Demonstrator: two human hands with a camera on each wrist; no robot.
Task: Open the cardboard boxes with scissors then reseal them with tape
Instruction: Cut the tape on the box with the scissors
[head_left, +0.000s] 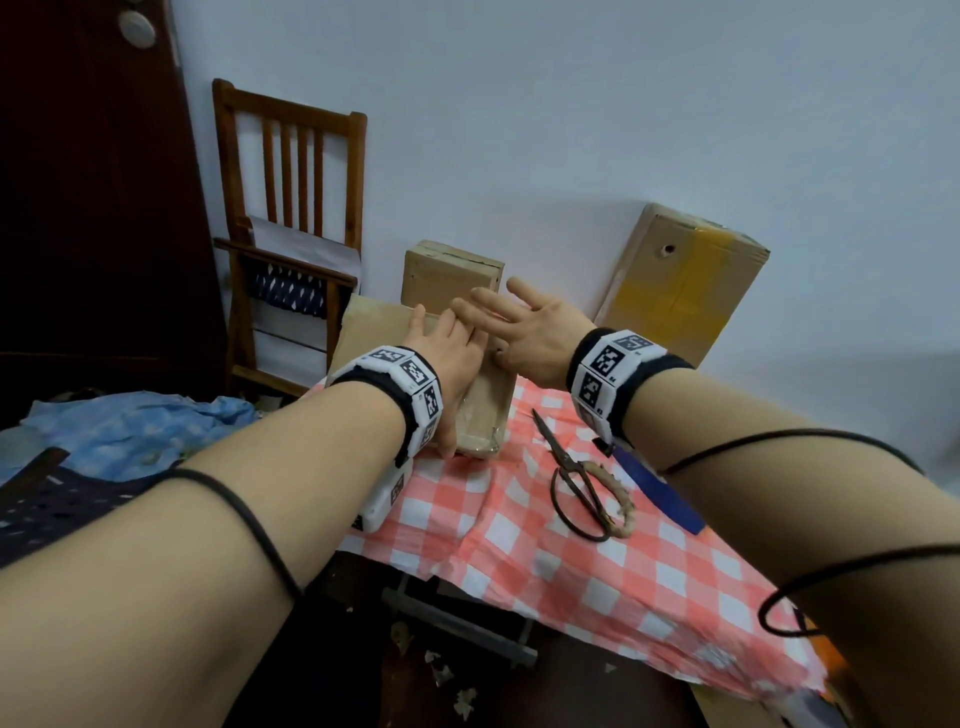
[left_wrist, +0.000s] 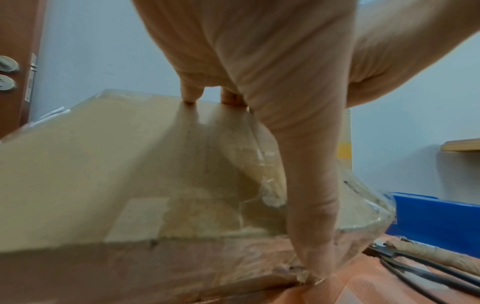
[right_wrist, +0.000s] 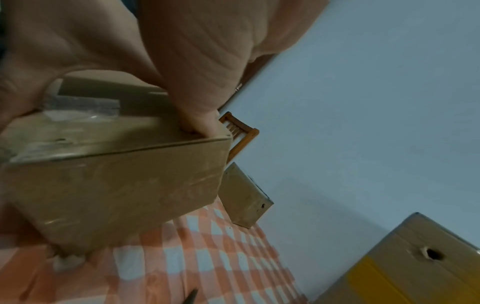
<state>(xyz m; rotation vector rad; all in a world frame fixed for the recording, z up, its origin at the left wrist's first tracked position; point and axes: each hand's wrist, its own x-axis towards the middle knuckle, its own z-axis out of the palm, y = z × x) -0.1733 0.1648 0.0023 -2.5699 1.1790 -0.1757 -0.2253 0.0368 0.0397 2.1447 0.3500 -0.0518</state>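
The table (head_left: 597, 582), under its red-and-white checked cloth, is the landmark here, and the biggest thing on it is the tall cardboard box with yellow tape (head_left: 680, 280), leaning against the wall at the table's far right edge. Nearer the table's left side lies the box being worked on (head_left: 483, 405), a flat carton whose top is glossy with clear tape; behind it, at the table's far edge, a smaller box (head_left: 447, 280) stands upright. The left hand (head_left: 447, 374) lies flat on the worked box's top, fingers straight and spread, thumb running down its near corner toward the cloth, grasping nothing. The right hand (head_left: 524, 327) reaches over the box's far edge with fingers mostly extended; the right wrist view shows a fingertip pressed at the upper corner, more a push than a clasp. The scissors (head_left: 576, 478), dark metal with one cord-wrapped loop, lie untouched on the cloth just right of the box. The carton looks light and fairly stiff, but the taped skin is likely slick, so palms on opposite faces or fingers hooked on an edge should hold better than a pinch on the top. No tape roll is visible.
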